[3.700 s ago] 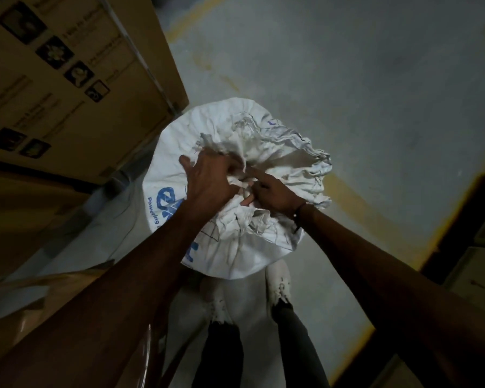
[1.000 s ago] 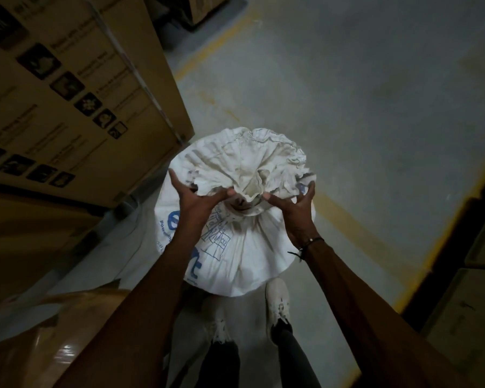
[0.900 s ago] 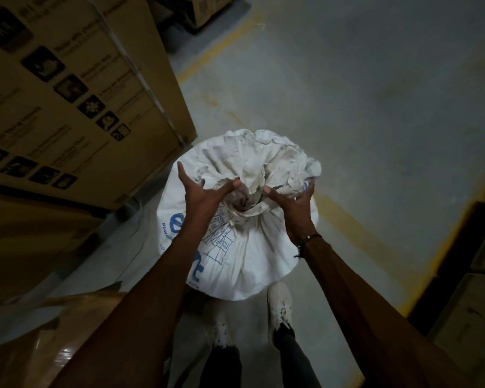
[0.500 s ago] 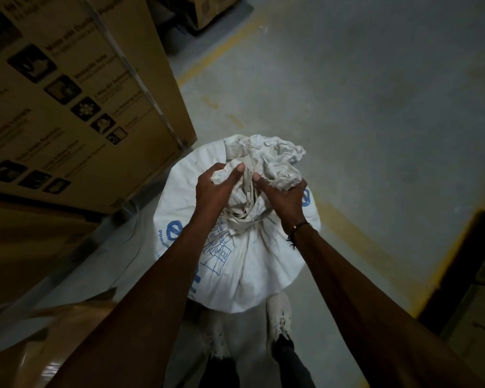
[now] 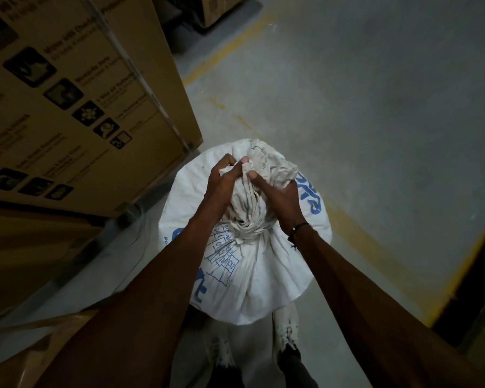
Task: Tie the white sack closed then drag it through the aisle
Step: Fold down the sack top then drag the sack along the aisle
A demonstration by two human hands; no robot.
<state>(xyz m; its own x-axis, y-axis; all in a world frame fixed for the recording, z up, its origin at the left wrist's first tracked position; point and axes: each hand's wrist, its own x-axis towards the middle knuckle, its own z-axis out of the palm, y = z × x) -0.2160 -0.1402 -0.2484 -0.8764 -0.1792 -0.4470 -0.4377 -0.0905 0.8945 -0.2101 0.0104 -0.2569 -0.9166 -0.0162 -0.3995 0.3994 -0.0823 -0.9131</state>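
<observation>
A white sack (image 5: 252, 264) with blue print stands upright on the grey concrete floor (image 5: 361, 107), a little below the middle of the view, directly in front of the person's two white shoes (image 5: 286, 329). Its top is gathered into a twisted bunch of cloth, pinched to a narrow neck (image 5: 249, 228) with strands wound round it.

The left hand (image 5: 221, 183) is closed around the bunch from the 9 o'clock side, fingers curled over the top. The right hand (image 5: 280, 197) is closed on it from the 3 o'clock side, thumb pressed against the cloth near the left hand's fingertips. The two hands nearly meet above the neck. A dark band (image 5: 297, 231) circles the right wrist.

At 10 o'clock from the sack a large brown cardboard box (image 5: 81, 93), printed with small dark pictures and lines of text, stands just beside it; whether they touch cannot be told. A worn yellow line (image 5: 230, 49) painted on the floor runs toward 12 o'clock. Another yellow strip (image 5: 381, 253) crosses the floor at 4 o'clock, ending near a dark edge. More brown wrapped packaging (image 5: 25, 359) lies at 8 o'clock.
</observation>
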